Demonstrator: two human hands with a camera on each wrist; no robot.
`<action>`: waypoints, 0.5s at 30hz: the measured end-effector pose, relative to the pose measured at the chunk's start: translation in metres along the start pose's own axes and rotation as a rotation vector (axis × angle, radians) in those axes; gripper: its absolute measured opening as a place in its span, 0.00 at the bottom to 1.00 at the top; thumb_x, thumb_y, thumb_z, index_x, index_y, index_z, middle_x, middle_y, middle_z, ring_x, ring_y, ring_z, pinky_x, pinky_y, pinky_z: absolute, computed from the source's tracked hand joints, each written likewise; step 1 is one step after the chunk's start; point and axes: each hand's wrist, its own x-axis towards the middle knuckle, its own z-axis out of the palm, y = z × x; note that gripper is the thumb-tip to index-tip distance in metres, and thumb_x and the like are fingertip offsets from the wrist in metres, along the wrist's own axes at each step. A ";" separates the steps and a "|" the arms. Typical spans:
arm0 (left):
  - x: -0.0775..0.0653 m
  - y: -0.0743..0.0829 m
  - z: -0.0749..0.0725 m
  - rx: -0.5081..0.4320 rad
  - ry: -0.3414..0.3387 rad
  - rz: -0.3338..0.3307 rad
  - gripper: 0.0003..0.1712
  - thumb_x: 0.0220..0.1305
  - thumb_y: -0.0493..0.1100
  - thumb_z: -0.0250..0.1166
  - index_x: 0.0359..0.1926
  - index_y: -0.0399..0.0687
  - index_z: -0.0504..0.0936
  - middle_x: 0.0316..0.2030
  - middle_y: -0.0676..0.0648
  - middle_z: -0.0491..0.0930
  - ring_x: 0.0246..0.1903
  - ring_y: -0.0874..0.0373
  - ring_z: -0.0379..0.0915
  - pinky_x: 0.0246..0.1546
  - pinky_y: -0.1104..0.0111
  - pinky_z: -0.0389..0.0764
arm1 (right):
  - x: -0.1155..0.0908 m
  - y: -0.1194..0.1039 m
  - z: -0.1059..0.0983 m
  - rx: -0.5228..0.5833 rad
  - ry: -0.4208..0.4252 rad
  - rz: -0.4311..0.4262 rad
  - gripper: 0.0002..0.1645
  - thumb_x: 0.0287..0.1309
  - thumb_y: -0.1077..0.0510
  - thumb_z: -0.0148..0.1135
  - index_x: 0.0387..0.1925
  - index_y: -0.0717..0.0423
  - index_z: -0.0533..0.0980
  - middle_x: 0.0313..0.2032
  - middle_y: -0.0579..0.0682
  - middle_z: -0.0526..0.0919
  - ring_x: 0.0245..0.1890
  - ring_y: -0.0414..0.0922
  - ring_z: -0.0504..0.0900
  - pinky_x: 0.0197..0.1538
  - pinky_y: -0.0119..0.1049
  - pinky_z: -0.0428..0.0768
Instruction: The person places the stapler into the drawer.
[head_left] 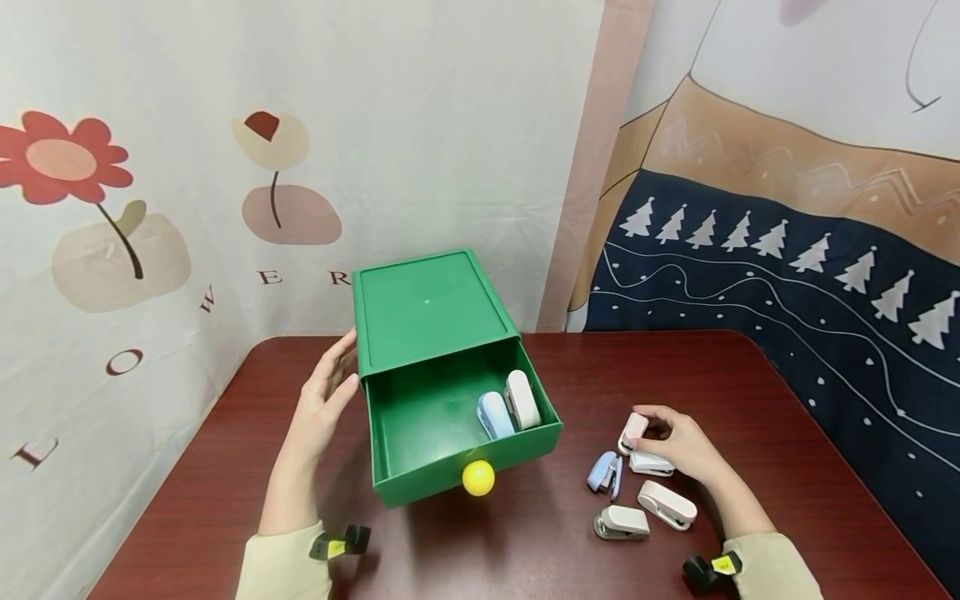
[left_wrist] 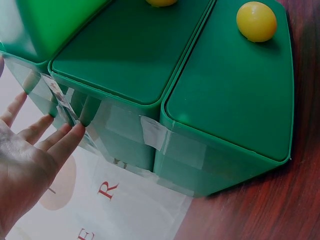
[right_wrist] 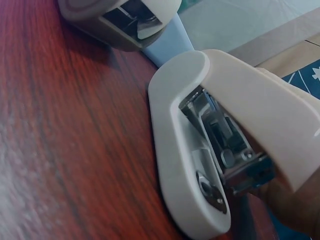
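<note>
A green drawer cabinet [head_left: 435, 312] stands on the table with its top drawer [head_left: 420, 417] pulled out. Inside that drawer, at its right side, lie a light blue stapler [head_left: 495, 415] and a white stapler [head_left: 522, 400]. My left hand [head_left: 322, 408] rests against the cabinet's left side, fingers extended; its fingertips [left_wrist: 75, 131] touch the taped wall. On the right, my right hand [head_left: 678, 446] pinches a pale pink stapler [head_left: 634, 427] between thumb and fingers. Beneath that hand lies a white stapler [head_left: 651, 463]. In the right wrist view, a large pale stapler [right_wrist: 175, 135] mostly hides the hand.
Nearer me on the table lie a blue stapler [head_left: 600, 472] and two whitish staplers, one [head_left: 667, 505] beside the other [head_left: 624, 522]. The open drawer's yellow knob [head_left: 478, 477] juts toward me. Behind the table [head_left: 540, 533] hang printed curtains [head_left: 450, 125].
</note>
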 end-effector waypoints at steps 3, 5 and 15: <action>0.000 0.000 0.000 0.002 0.000 -0.002 0.31 0.69 0.29 0.50 0.72 0.42 0.59 0.68 0.46 0.61 0.64 0.54 0.59 0.55 0.74 0.65 | -0.001 0.000 0.001 -0.003 0.011 -0.008 0.30 0.49 0.59 0.73 0.54 0.65 0.76 0.40 0.53 0.81 0.36 0.45 0.77 0.37 0.33 0.76; 0.000 0.000 0.000 0.001 0.000 -0.005 0.31 0.69 0.29 0.50 0.71 0.42 0.59 0.68 0.46 0.61 0.64 0.54 0.59 0.55 0.73 0.65 | -0.001 -0.002 0.001 -0.006 0.023 -0.009 0.30 0.48 0.60 0.73 0.54 0.65 0.76 0.40 0.53 0.80 0.34 0.44 0.77 0.36 0.33 0.76; 0.000 0.002 0.000 0.015 0.004 -0.025 0.31 0.70 0.29 0.50 0.72 0.44 0.59 0.68 0.47 0.61 0.65 0.54 0.58 0.55 0.74 0.65 | 0.001 -0.021 -0.003 -0.033 0.089 0.000 0.31 0.49 0.59 0.74 0.55 0.63 0.76 0.49 0.57 0.79 0.32 0.45 0.76 0.33 0.33 0.75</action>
